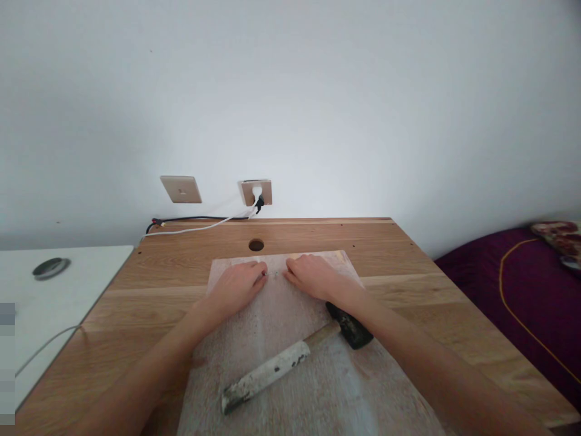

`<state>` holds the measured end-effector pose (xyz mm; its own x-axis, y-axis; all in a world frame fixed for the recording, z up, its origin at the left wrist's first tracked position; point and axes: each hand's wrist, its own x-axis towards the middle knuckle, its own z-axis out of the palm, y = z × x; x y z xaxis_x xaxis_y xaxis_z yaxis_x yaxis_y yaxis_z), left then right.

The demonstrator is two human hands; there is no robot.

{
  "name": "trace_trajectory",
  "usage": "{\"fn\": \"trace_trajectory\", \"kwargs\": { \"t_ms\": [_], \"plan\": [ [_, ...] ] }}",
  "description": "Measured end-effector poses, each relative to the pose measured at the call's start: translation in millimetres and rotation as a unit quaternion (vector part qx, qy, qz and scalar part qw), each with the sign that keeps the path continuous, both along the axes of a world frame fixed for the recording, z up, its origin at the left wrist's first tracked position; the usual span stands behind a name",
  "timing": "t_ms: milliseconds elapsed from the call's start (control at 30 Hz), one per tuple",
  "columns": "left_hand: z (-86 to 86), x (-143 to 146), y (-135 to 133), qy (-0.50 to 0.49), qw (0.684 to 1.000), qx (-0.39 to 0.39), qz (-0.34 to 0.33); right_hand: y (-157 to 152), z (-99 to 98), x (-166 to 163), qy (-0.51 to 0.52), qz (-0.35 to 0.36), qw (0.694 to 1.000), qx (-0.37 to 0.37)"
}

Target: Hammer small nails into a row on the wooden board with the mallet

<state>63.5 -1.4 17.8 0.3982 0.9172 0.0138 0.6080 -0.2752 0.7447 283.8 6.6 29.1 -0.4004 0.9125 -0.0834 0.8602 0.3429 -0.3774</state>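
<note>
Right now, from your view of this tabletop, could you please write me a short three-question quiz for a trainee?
1. True or false: the left hand and the right hand are both near the far edge of the pale board.
2. What lies on the board, nearer the camera than the hands?
(a) a saw
(b) a hammer
(c) a charger
3. Fill in: beyond the board, the wooden tabletop has a round ____.
Key: 1. True. 2. b. 3. Hole.

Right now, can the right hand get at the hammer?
Likely yes. The right hand is just beyond the hammer over the same board, and nothing covers the handle. The right forearm overlaps only the edge of the head in view.
</note>
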Motion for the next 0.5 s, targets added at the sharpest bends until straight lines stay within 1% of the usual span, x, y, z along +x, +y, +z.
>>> {"fn": "trace_trajectory", "kwargs": {
  "t_ms": [67,167,233,300,333,400,500],
  "plan": [
    [1.3,3,2,-0.012,1.0,-0.007,-0.003,0,4.3,-4,-0.006,0.008,1.0,0.005],
    [1.7,10,9,-0.057,0.998,-0.029,0.012,3,16.6,-6,0.015,0.006,1.0,0.017],
    [3.2,13,15,-0.107,0.992,-0.052,0.036,6,24.1,-3,0.041,-0.009,0.999,0.02],
    [7.3,15,20,-0.172,0.979,-0.083,0.071,9,28.1,1,0.063,-0.023,0.998,0.01],
    [10.3,14,21,-0.211,0.968,-0.102,0.091,10,28.4,3,0.069,-0.027,0.997,0.002],
    [17.0,10,21,-0.291,0.936,-0.153,0.126,11,26.0,5,0.071,-0.025,0.997,-0.015],
    [24.0,3,13,-0.397,0.87,-0.241,0.165,10,18.9,0,0.048,-0.011,0.998,-0.031]
  ]
}}
